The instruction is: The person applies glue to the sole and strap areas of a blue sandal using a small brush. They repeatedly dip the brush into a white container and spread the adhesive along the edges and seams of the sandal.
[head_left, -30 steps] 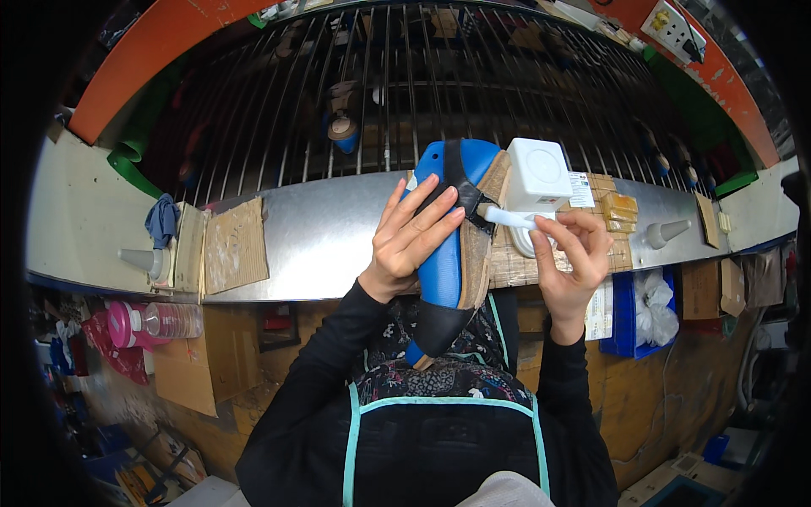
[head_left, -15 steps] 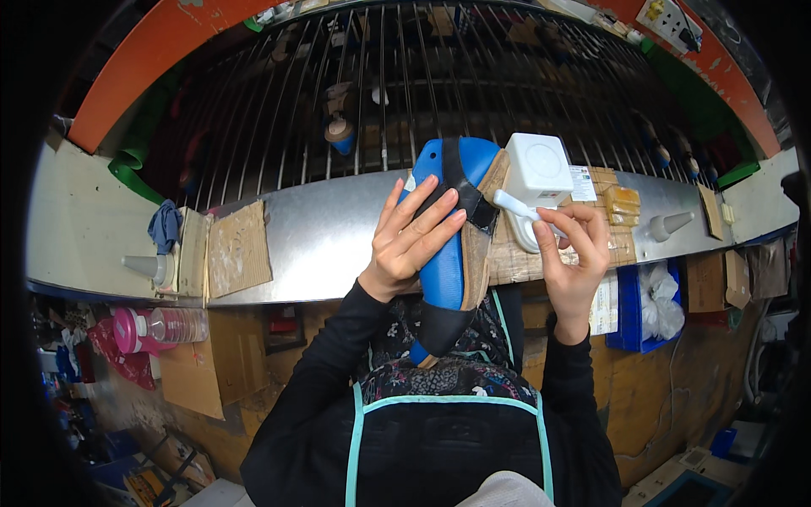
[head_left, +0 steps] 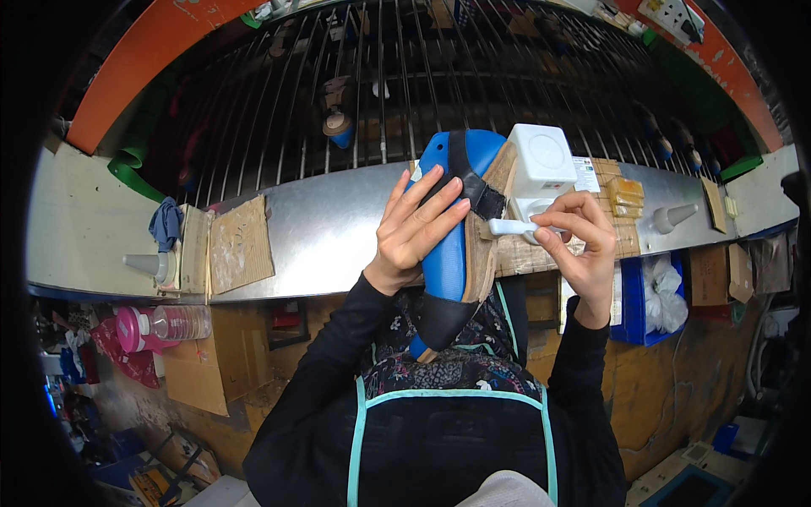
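A blue shoe last point(head_left: 443, 269) fitted with black straps and a black toe piece stands tilted in front of me, its tan underside turned right. My left hand point(head_left: 416, 230) is closed over its blue side, fingers lying across the black strap point(head_left: 460, 169). In my right hand point(head_left: 587, 247) a white-handled brush point(head_left: 512, 227) is pinched between thumb and fingers. Its tip touches or nearly touches the last's tan underside, beside the strap end. Just beyond that hand stands a white square bottle point(head_left: 542, 159) on a white base, partly hidden by the fingers.
A metal bench top point(head_left: 317, 224) runs across, with a rack of metal rods point(head_left: 384, 93) behind it. Cardboard point(head_left: 241, 247) and a grey cone point(head_left: 145, 264) lie left; a yellow block point(head_left: 626, 198) and another grey cone point(head_left: 676, 217) right. A blue crate point(head_left: 627, 313) holds white bags.
My right hand has moved the brush down and slightly left, from beside the white bottle to the last's underside. The last has tilted a little to the right under my left hand.
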Available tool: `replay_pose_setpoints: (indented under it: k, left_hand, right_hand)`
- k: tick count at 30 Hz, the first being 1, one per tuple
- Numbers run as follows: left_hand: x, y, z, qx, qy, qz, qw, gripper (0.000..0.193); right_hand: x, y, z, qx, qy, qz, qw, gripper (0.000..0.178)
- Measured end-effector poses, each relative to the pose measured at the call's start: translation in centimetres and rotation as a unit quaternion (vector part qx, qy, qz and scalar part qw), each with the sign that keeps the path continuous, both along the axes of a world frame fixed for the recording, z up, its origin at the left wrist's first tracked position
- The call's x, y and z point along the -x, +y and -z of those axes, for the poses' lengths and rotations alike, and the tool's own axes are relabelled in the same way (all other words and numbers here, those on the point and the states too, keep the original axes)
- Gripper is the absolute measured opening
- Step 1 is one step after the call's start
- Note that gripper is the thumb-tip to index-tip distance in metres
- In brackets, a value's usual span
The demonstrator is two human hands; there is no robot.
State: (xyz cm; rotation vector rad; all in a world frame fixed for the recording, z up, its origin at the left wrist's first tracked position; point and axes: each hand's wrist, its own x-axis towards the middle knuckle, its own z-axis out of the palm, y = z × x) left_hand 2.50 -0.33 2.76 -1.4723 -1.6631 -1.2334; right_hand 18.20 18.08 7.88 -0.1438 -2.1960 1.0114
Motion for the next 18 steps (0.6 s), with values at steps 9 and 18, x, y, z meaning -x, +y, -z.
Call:
replay_pose_setpoints:
  k: [9,18]
  left_hand:
    - [0.0,1.4,0.9,-0.103,-0.063,0.02,0.992,0.043]
    - [1.0,1.6,2.1,-0.129,-0.025,-0.04,0.991,0.041]
  right_hand:
    - [-0.4,-0.3,1.3,0.109,-0.011,-0.086,0.99,0.015]
    - [-1.2,-4.9,4.7,0.308,0.006,-0.01,0.951,0.014]
